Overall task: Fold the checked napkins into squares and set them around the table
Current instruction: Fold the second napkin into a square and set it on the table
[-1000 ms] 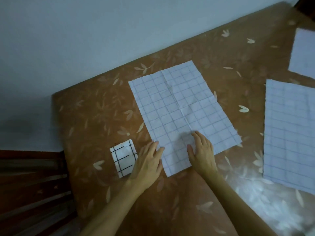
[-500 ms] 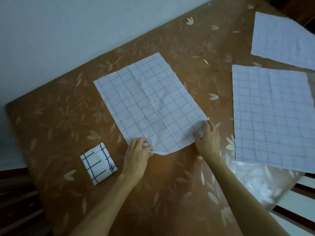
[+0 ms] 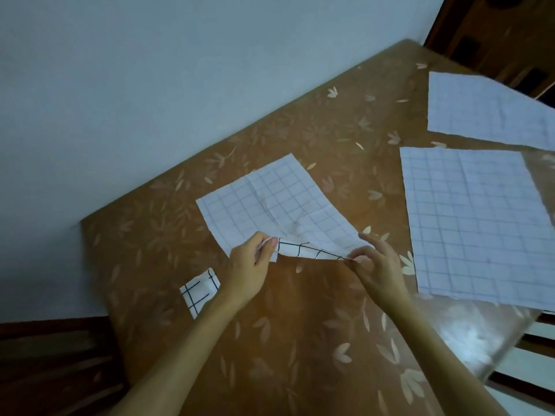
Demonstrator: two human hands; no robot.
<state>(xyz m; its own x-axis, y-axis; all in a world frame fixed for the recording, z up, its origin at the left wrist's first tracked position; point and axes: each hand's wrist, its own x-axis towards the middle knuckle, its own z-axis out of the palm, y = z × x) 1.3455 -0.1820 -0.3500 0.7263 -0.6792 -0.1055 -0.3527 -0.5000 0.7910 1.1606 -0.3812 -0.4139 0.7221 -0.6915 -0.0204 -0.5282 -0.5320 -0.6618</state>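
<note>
Brown table (image 3: pixel 300 340) — left hand (image 3: pixel 249 265), right hand (image 3: pixel 375 265) pinch napkin (image 3: pixel 279 202) near edge, lifted.

Home dining room: patterned table (image 3: pixel 300 340), wooden chairs (image 3: pixel 51 361).

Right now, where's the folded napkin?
Head view, lower left: the folded napkin lies flat on the table, just left of the left hand, which pinches the near edge of the lifted napkin.
</note>
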